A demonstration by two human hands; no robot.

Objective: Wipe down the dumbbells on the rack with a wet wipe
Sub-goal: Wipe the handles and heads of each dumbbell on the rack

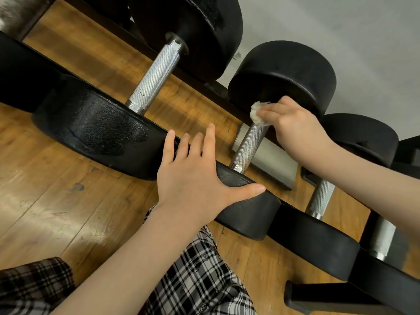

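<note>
A black dumbbell lies across the rack in the middle; its knurled metal handle (248, 146) runs between a far head (286, 73) and a near head (245, 214). My right hand (295, 126) pinches a crumpled white wet wipe (258, 113) against the top end of that handle, just under the far head. My left hand (197, 176) rests flat on the near head, fingers spread and thumb stretched along its rim. A larger dumbbell (154, 76) lies to the left, with wet patches on its near head (97, 128).
Smaller dumbbells (320, 196) sit to the right on the black rack rail (341, 298). A grey metal rack foot (270, 164) stands on the wooden floor (56, 201) under the handles. My plaid-clad legs (204, 278) are at the bottom. A grey wall (363, 30) is behind.
</note>
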